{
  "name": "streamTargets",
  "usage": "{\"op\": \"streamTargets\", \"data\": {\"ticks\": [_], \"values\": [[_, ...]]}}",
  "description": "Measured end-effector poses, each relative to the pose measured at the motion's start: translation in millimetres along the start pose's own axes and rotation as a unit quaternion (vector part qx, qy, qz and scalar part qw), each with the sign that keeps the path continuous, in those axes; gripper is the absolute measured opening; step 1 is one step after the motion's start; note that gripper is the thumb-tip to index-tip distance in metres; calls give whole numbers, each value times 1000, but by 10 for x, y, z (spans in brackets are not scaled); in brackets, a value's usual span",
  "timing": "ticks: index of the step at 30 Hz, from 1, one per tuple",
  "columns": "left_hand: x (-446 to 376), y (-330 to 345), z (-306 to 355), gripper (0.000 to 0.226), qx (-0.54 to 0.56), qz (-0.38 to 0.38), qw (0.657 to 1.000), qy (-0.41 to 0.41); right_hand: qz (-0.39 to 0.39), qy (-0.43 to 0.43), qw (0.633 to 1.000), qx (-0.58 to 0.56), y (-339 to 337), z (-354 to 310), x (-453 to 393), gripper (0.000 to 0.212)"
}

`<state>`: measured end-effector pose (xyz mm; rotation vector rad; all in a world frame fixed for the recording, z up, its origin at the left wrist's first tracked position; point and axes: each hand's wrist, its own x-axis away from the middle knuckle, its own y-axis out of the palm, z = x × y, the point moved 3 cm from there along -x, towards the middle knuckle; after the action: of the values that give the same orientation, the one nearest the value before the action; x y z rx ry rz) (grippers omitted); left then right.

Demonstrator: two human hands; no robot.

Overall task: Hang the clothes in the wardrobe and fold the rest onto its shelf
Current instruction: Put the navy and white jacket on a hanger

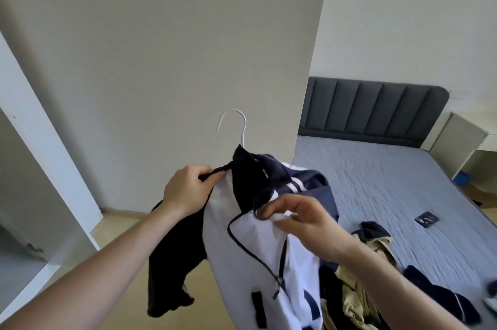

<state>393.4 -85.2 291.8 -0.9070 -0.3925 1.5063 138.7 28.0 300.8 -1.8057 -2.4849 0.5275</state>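
While left fingers (200, 172) pinch jacket (252, 238) shoulder, right fingers (271, 210) pinch collar

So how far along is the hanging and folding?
Early. In hand: the white and navy jacket is on a white hanger, left hand gripping its shoulder, right hand pinching the zip edge. Left: clothes heaped on the bed.

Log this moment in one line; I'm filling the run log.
left hand: grips jacket shoulder | right hand: pinches zip edge | hanger: in jacket, unhung | pile: on bed
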Motion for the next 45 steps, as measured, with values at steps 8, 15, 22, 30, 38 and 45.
{"op": "streamTargets", "data": {"ticks": [8, 15, 22, 30, 38, 45], "values": [[68, -192, 319, 59, 142, -14, 990, 20, 133, 72, 980, 131, -150, 460, 248, 43], [69, -265, 504, 60, 176, -9, 983, 55, 286, 118, 950, 26, -189, 857, 440, 45], [-42, -337, 599, 61, 215, -10, 976, 35, 212, 268, 940, -5, 143, 1405, 314, 35], [-47, -319, 608, 71, 256, -20, 966, 11, 201, 314, 922, -101, 363, 1429, -151, 31], [40, -321, 520, 65, 282, -25, 959, -11, 216, 354, 902, -120, 519, 1526, -159, 16], [88, -230, 521, 63, 276, -67, 959, -10, 178, 349, 914, -104, 585, 1530, -196, 25]]}}
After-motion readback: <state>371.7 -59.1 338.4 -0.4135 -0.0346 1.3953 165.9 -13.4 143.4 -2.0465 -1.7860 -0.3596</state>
